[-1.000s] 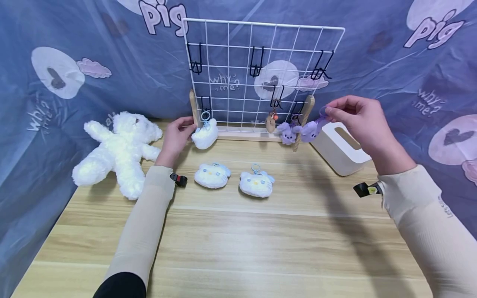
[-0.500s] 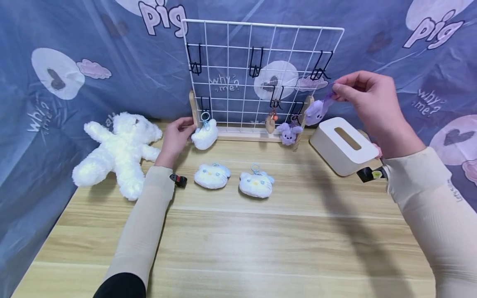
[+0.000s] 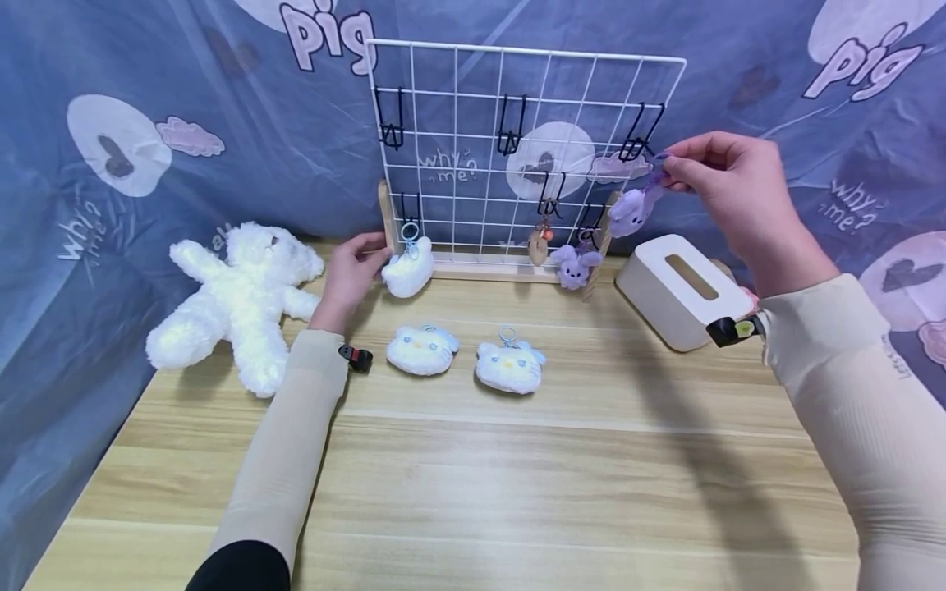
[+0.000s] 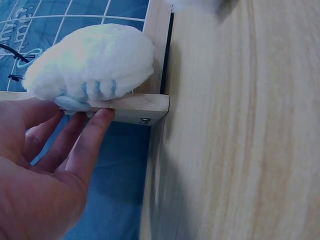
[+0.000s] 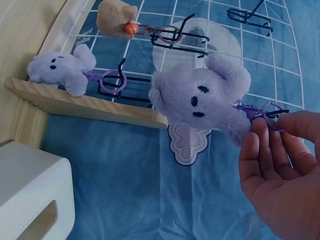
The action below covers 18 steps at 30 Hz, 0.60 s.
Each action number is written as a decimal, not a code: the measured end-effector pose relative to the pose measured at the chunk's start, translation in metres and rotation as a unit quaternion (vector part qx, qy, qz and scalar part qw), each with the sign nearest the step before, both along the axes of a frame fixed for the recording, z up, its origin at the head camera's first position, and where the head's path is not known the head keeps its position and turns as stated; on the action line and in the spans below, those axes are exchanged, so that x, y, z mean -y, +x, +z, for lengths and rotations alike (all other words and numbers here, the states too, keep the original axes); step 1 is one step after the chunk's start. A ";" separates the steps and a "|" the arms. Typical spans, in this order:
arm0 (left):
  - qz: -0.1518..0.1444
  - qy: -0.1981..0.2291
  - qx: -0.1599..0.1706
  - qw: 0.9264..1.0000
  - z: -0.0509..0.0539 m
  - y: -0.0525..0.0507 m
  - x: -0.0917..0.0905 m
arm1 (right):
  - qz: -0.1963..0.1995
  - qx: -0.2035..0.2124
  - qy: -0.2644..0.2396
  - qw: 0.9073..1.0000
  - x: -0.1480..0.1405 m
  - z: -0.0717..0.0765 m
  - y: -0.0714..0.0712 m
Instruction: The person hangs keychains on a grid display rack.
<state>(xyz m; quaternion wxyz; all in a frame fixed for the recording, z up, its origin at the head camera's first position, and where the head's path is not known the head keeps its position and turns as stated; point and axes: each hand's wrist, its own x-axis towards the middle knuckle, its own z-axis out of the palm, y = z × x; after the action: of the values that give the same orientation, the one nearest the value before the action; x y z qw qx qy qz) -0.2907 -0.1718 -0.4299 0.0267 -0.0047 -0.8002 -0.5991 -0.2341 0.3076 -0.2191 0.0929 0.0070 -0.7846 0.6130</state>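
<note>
My right hand (image 3: 727,176) pinches the purple ring of a purple plush bunny keychain (image 3: 630,212) beside the upper right black hook (image 3: 637,139). In the right wrist view the ring (image 5: 272,117) overlaps that hook's end; whether it is threaded on, I cannot tell. My left hand (image 3: 351,275) grips the wooden side post (image 4: 135,102) of the white wire grid rack (image 3: 480,164), its fingertips partly hidden. Against it hangs a white plush keychain (image 3: 409,269) from a lower left hook. Another purple bunny (image 3: 575,267) and a brown charm (image 3: 538,246) hang low on the right.
Two white plush cat keychains (image 3: 421,350) lie on the wooden table (image 3: 473,492) in front of the rack. At the left is a white fluffy plush (image 3: 247,308). A white tissue box (image 3: 683,291) stands below my right hand. A blue patterned cloth (image 3: 296,164) covers the background.
My right hand has lifted the purple bunny keychain from beside the lower bunny up to the upper right hook, lately shifting slightly left. My left hand holds its place.
</note>
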 end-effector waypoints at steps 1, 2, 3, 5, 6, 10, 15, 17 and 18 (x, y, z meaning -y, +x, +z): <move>0.000 0.000 0.000 1.000 0.000 0.000 0.000 | 0.003 0.001 -0.007 1.000 -0.001 -0.001 -0.001; 0.000 0.000 -0.001 1.000 0.000 0.000 -0.001 | 0.005 0.001 -0.013 1.000 -0.001 -0.002 -0.003; 0.000 0.001 -0.001 1.000 0.000 0.000 -0.001 | 0.007 0.002 -0.017 1.000 -0.001 -0.003 -0.005; 0.000 0.001 -0.001 1.000 0.000 0.000 -0.001 | 0.011 0.004 -0.025 1.000 -0.001 -0.004 -0.008; 0.000 0.001 -0.001 1.000 0.000 -0.001 -0.001 | 0.012 0.005 -0.030 0.999 0.000 -0.005 -0.009; 0.002 0.002 0.000 1.000 0.000 -0.001 -0.001 | 0.014 0.009 -0.040 0.999 0.002 -0.007 -0.015; 0.001 0.007 0.003 1.000 0.000 -0.001 -0.001 | 0.011 0.013 -0.046 0.999 0.004 -0.007 -0.021; 0.001 0.007 0.004 1.000 0.000 -0.001 -0.001 | 0.008 0.019 -0.051 0.999 0.004 -0.007 -0.024; 0.001 0.006 0.004 1.000 0.000 -0.001 -0.001 | 0.007 0.021 -0.053 0.998 0.004 -0.007 -0.025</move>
<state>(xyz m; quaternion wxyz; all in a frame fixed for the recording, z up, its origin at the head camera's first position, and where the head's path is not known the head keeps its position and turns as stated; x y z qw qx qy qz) -0.2921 -0.1706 -0.4296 0.0236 -0.0012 -0.7967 -0.6039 -0.2590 0.3033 -0.2257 0.0721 -0.0052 -0.7530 0.6540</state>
